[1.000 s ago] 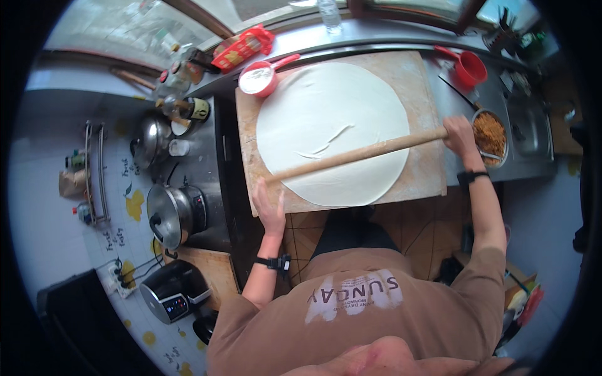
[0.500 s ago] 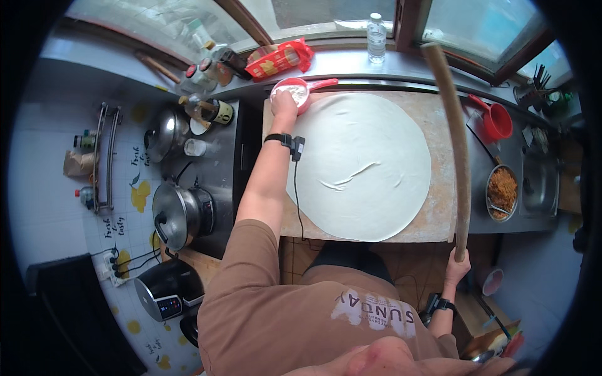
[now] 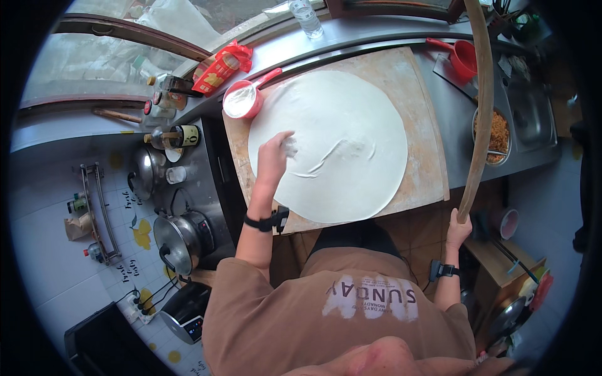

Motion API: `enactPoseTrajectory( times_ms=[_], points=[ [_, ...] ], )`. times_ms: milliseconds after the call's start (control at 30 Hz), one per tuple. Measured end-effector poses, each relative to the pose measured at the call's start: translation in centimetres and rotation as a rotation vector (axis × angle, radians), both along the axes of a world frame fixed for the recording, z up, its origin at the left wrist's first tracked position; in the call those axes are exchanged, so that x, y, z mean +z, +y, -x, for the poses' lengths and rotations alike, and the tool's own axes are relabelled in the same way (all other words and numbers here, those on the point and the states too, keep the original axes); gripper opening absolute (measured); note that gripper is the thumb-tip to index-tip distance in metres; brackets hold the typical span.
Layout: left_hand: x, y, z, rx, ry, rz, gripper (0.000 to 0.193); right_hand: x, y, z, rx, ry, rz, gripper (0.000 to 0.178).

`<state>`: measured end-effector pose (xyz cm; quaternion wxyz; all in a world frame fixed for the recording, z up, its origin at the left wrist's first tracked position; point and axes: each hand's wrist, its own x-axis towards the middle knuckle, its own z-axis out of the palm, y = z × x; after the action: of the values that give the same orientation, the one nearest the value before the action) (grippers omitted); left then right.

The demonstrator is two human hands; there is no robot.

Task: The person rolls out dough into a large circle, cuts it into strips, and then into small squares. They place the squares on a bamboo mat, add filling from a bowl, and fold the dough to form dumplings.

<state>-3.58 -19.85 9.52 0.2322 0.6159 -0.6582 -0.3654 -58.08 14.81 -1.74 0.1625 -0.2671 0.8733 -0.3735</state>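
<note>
Left hand (image 3: 272, 156): partly open above the dough sheet (image 3: 357, 113), fingers blurred; cannot tell whether anything is pinched.
Right hand (image 3: 458, 230): clasped around the rolling pin (image 3: 483, 113).
Dough sheet: flat on the board (image 3: 424, 131).

Large dark capitals with smaller lines cross pale patches on the brown T-shirt (image 3: 342, 307), bottom centre; dark script marks the white wall (image 3: 44, 175), left; one large character fills a bottle's cream label (image 3: 189, 135), left of centre
</note>
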Motion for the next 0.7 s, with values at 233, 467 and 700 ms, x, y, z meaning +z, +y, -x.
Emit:
enactPoseTrajectory(
  times_ms=[233,467,700],
  points=[
    [-10.6,-1.9,-1.7,0.326,-0.461,0.149,0.059,0.3,0.6,1.1,0.033,-0.007,0.024,0.037],
    [-12.3,-0.5,13.0,-0.533,-0.473,0.336,0.072,0.7,0.2,-0.8,0.152,0.005,0.007,0.033],
    [-12.0,2.1,0.5,-0.027,-0.741,0.181,0.074,2.1,1.0,-1.4,0.195,0.084,-0.031,0.026]
  ],
)
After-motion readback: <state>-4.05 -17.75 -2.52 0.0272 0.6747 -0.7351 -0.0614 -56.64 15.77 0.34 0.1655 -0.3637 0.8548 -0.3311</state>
